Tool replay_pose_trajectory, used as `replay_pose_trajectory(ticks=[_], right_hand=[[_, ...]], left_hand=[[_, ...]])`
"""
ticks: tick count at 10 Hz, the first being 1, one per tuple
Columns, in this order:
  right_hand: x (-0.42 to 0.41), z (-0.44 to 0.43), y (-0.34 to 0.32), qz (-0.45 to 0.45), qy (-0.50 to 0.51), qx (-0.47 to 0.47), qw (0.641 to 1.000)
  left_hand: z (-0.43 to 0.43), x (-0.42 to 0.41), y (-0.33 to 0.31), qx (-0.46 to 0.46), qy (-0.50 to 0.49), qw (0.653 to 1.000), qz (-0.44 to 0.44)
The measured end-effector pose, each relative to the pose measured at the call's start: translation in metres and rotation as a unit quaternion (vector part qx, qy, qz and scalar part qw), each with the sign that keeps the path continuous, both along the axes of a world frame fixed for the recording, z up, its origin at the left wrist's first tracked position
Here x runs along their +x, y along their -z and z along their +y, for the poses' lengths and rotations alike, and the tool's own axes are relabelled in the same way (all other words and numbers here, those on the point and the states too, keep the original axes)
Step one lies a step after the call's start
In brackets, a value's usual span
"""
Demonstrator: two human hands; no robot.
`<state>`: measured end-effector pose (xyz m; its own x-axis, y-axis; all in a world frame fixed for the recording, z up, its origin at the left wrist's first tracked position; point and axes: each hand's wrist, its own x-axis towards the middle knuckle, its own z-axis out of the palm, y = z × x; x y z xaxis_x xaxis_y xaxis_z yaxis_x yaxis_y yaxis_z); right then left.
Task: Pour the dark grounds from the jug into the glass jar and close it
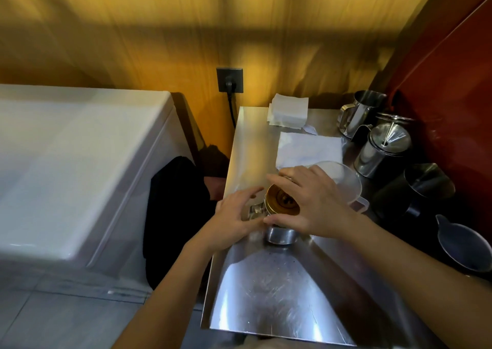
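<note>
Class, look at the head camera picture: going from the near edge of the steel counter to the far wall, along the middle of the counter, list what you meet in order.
Small steel cup → gold-lidded glass jar, gripped by the left hand and the right hand → flat white cloth → stack of folded white napkins → wall socket.

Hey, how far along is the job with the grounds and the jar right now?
Pouring looks finished: the clear jug stands upright on the steel counter, behind the right hand. In hand is the closing: the right hand grips the gold lid on the jar, which the left hand steadies. Whether the lid is fully tight can't be seen; tightening may remain.
</note>
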<state>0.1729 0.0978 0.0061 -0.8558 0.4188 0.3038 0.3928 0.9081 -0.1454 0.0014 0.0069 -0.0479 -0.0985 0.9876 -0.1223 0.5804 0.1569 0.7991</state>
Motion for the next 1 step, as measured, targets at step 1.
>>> replay_pose_trajectory(ticks=[1], right_hand=[[-0.0031, 0.0028, -0.0069, 0.042, 0.039, -0.109, 0.992]], left_hand=[[0.0038, -0.0047, -0.0244, 0.010, -0.044, 0.999, 0.013]])
